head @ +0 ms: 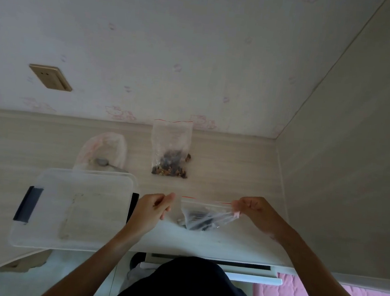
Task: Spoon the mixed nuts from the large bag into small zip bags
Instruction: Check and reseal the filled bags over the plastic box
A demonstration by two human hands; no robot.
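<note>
My right hand [253, 209] pinches one end of the small zip bag [206, 213] just above the desk [235, 167], red seal strip running sideways toward my left hand [155, 205], which is curled, empty, just off the free end.

Worn on the head, looking forward and steeply down over the person's own lap onto the tabletop [222, 175], with both forearms entering from the bottom edge and the left hand [152, 206] and right hand [258, 213] close below the lens near the frame's middle. Wide-angle, so bending the tabletop's near edge and taking in the papered wall [176, 48] across the upper half and a side panel [360, 142] at right. Only this single view, sharing nothing with another.
</note>
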